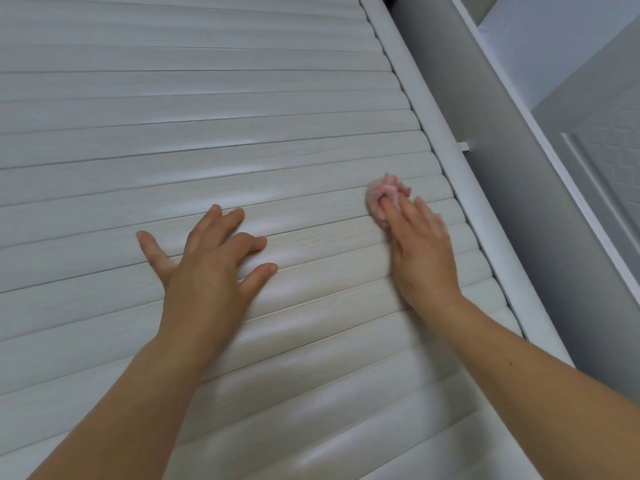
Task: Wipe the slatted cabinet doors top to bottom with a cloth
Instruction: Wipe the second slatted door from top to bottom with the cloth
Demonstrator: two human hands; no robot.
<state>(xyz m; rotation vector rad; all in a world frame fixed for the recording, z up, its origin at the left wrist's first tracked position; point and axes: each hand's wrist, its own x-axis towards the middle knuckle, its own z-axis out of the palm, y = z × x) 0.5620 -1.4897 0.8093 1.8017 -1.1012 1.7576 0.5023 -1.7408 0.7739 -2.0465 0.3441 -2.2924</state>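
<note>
On the door: pale slatted cabinet door filled the view.
Left hand: spread flat, fingers relaxed, resting on slats.
Right hand: straight fingers pressed a bunched pink cloth against slats near the right frame.

Cloth half under blurred fingers

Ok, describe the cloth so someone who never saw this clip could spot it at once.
Start at the white slatted door filling the view and follow it to its right frame edge. There the right hand presses a small bunched cloth against a slat. It is the only pink, fluffy thing here.
</note>
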